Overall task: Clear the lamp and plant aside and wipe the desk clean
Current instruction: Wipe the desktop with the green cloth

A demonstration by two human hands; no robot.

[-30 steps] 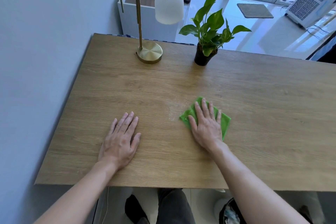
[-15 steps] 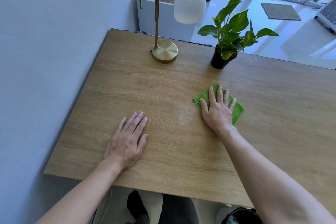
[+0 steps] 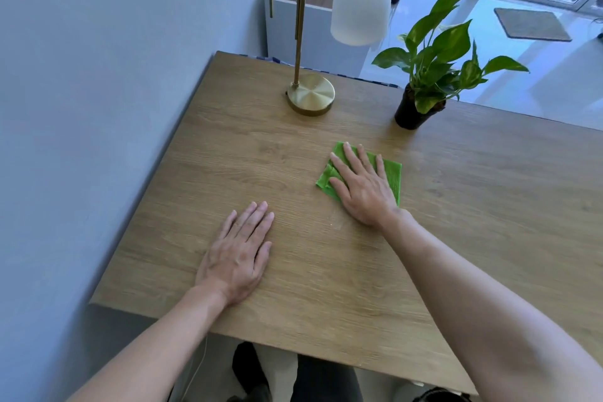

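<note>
Since the earlier frames the right hand [image 3: 360, 188] has been carrying the green cloth [image 3: 390, 173] away from the body and toward the far side of the desk [image 3: 489, 238], so that it is now lying closer to the plant [image 3: 434, 65] than it was a second ago, while the left hand [image 3: 238, 254] has been staying where it was, nearer the front edge. The right hand is pressing down flat on the cloth, palm down, fingers [image 3: 350, 157] stretched out and slightly spread, not curled around the fabric; the cloth is showing beyond the fingertips, past the thumb side and along the little-finger side, with a small fold bunching beside the thumb. The left hand is also lying fully open, palm down, fingers straight and close together, resting on bare wood and holding nothing. It is sitting to the left of the right hand and closer to the body, the two hands well apart. The lamp [image 3: 311, 93] is standing beyond the left hand, at the far edge of the desk, its round brass base on the wood and its white shade hanging over toward the right. The plant in its dark pot is standing beyond the right hand, near the cloth but not touching it, to the right of the lamp.
</note>
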